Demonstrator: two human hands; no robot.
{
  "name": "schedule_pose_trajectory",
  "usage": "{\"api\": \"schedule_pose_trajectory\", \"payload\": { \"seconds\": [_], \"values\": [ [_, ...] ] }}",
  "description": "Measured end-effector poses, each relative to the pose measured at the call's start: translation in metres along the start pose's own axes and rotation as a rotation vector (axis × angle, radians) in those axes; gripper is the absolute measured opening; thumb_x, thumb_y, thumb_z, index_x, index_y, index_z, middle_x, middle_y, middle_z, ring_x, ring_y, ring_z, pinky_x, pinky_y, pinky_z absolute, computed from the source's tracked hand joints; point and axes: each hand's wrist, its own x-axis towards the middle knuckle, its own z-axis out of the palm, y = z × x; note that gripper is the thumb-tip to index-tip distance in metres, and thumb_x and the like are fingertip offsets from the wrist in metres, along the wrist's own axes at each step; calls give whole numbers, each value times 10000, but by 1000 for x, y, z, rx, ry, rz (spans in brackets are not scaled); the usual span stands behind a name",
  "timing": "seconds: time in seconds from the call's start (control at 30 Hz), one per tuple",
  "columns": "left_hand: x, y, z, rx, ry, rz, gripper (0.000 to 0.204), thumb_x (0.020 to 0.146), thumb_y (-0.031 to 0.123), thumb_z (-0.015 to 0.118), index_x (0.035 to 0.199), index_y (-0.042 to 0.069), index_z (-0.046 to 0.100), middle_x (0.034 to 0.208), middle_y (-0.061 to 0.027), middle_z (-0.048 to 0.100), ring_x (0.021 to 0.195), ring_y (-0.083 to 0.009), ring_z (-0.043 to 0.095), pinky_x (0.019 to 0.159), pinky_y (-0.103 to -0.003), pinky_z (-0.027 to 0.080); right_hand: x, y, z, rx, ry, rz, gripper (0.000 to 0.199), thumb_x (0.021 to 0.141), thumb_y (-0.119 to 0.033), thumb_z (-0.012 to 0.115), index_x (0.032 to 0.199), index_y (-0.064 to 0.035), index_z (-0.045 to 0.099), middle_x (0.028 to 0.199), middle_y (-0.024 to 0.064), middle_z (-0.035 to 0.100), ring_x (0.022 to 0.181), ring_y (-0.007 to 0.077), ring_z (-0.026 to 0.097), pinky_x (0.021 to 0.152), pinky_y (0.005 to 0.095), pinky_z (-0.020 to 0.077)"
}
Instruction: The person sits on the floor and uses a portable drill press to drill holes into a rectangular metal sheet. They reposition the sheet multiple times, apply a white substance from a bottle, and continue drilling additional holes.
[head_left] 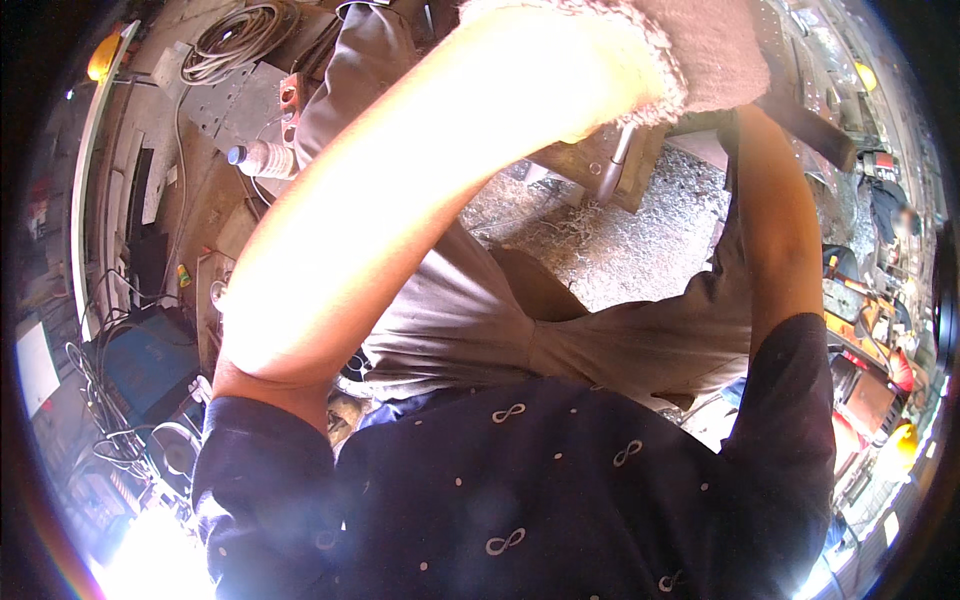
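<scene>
While looking straight down past own chest, can see rough grey floor [680,245] between the legs, strewn with bright bits. Next, got a dark shirt [560,470] with pale looped figures and dots across the bottom of the view, then grey trousers [450,325] spread apart above. Note left forearm [370,210], running from lower left to top centre, bleached by glare. Note right forearm [785,220] too, rising in shade toward the same area. At far left, see a blue machine [150,355] among loose cables. At top, find left hand [715,55] inside a thick pinkish glove with a frayed, fringed cuff. Can't make out fingers, so can't tell grip: clenched, slack or grasping something. Can't see right hand at all past the glove, so can't tell grip there either. Below the cuff, see a brown slab [645,170] near the floor; at upper left, coiled hose [235,42]. Place the dark bar [820,138] just right of the glove, at the upper end of right forearm, slanting down to the right; can't tell whether held by either hand. Also see a metal rod [615,168] angled down below the cuff, in front of the slab. Smallest, got a clear bottle [270,159], blue cap to the left.
</scene>
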Motion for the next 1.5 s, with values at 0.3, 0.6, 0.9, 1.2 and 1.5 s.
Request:
{"api": "schedule_pose_trajectory", "payload": {
  "seconds": [0.3,0.6,0.9,1.2,1.5],
  "values": [
    [-5,2,-6,-60,25,-17,571,999,556,632,1111,9,749,967,-180,770,960,-265,763,842,-438,636,-39,2,-7,85,36,-34,630,1022,-525,654,1436,-51,639,1371,269,704,1263,462,676,1095,512,525],
    [5,24,12,36,35,-59,653,1017,623,587,1073,-6,753,948,-183,758,942,-248,754,808,-404,622,-29,9,-13,68,46,-19,651,1023,-519,656,1462,-40,608,1391,277,691,1280,469,666,1102,517,518],
    [36,58,-5,-7,-191,-273,711,982,679,624,1036,-16,763,857,-193,749,883,-276,761,823,-398,621,-38,28,-24,49,64,-4,675,1024,-513,658,1487,-29,577,1411,286,678,1297,476,655,1109,523,511],
    [10,54,33,46,267,-30,661,921,583,668,1173,-22,760,1073,-250,783,1064,-391,780,988,-478,621,-48,36,-25,192,195,-36,700,1024,-506,660,1513,-18,547,1430,294,665,1314,483,644,1117,528,503],
    [6,65,1,29,-44,-190,602,910,519,657,1150,-23,759,1003,-249,765,1015,-398,778,979,-490,623,-134,5,101,558,-119,39,726,1025,-500,662,1538,-7,516,1450,302,652,1330,491,633,1124,533,496]
  ]
}}
